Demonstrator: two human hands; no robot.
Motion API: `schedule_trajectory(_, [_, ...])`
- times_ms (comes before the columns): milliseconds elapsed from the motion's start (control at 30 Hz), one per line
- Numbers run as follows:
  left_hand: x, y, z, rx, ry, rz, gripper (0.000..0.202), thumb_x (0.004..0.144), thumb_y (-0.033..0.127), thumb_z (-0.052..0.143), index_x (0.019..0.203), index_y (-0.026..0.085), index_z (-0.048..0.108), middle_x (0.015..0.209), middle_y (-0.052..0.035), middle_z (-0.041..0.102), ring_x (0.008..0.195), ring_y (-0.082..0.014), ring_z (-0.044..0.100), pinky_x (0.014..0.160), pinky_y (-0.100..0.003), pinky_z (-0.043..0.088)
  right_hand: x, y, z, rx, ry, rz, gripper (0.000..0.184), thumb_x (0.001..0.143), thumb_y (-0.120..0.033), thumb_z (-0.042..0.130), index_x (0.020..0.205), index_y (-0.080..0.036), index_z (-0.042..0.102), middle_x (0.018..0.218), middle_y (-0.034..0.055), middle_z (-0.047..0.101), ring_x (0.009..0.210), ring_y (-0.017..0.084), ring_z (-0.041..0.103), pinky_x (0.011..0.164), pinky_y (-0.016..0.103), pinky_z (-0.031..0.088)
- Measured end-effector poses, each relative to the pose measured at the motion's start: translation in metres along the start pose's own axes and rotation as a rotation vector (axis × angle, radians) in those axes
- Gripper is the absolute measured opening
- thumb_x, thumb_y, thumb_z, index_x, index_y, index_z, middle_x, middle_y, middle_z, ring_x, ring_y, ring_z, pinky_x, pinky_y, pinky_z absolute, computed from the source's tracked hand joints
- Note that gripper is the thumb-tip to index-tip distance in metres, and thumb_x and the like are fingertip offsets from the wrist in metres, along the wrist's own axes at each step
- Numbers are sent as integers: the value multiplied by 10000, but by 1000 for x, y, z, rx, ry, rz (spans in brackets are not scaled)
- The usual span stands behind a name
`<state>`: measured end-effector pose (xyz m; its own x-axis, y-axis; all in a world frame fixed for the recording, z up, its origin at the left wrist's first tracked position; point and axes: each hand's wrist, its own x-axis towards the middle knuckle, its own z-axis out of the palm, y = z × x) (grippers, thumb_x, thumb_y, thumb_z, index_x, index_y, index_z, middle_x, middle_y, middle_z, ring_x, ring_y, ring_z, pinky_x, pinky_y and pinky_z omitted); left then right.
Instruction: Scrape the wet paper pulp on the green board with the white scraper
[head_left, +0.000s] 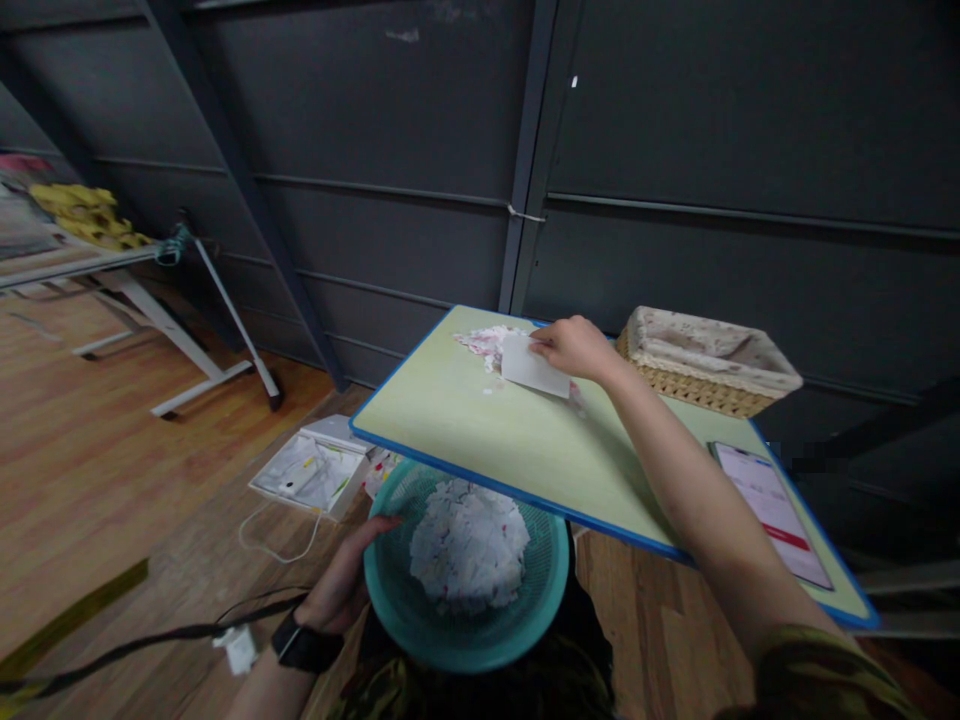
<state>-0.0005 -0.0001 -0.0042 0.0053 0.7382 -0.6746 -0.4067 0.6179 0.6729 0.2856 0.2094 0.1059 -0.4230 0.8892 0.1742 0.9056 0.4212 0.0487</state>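
Note:
My right hand (576, 348) pinches a flat white card (534, 368) over the pale yellow-green tabletop (450, 410). Beside the card's left edge lies a small heap of white and pinkish scraps (487, 342). Below the table's near edge, my left hand (352, 565) grips the rim of a teal plastic basket (555, 590) at its left side, thumb over the edge. A pile of white torn paper-like pieces (471, 545) fills the middle of that basket, which sits at my lap.
A wicker basket with a cloth lining (705, 360) stands at the table's back right. A phone (772, 515) lies near the right edge. On the floor at left are an open white box (311, 475), cables and a white plug (238, 648). A dark wall (405, 130) rises behind.

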Motion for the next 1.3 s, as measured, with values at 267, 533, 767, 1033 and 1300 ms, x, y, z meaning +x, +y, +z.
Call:
schedule_trajectory(267, [1, 0, 0, 11, 19, 37, 207, 729, 200, 673, 921, 136, 716, 678, -56, 794, 592, -214, 723, 614, -310, 556, -1, -1, -1, -7, 12, 6, 317, 878, -311, 450, 930, -198, 741, 895, 114, 734, 802, 238, 628, 646, 313, 304])
schedule_trajectory(533, [2, -1, -1, -9, 6, 22, 253, 707, 207, 701, 945, 127, 728, 659, -56, 791, 569, -216, 723, 617, -314, 566, -3, -1, -6, -50, -8, 24, 328, 870, -282, 452, 978, -205, 752, 904, 123, 735, 828, 258, 643, 673, 327, 365])
schedule_trajectory(767, [5, -2, -4, -14, -9, 26, 153, 719, 200, 692, 849, 129, 730, 689, -72, 799, 599, -213, 727, 625, -309, 565, -10, 0, -16, -104, -39, 26, 295, 835, -247, 478, 869, -178, 763, 865, 152, 723, 808, 281, 647, 671, 350, 391])
schedule_trajectory(1033, [1, 0, 0, -6, 25, 32, 118, 723, 189, 677, 817, 138, 727, 642, -49, 786, 558, -191, 706, 590, -288, 547, -12, 0, -23, 2, -98, -104, 284, 841, -242, 509, 916, -173, 774, 914, 121, 748, 848, 258, 665, 691, 322, 402])
schedule_trajectory(1300, [0, 0, 1, 1, 30, 17, 332, 705, 191, 689, 1028, 119, 717, 660, -66, 792, 579, -232, 720, 628, -334, 553, -11, 7, -25, 145, -65, -132, 310, 868, -299, 527, 1027, -176, 764, 993, 89, 755, 878, 230, 674, 714, 289, 429])
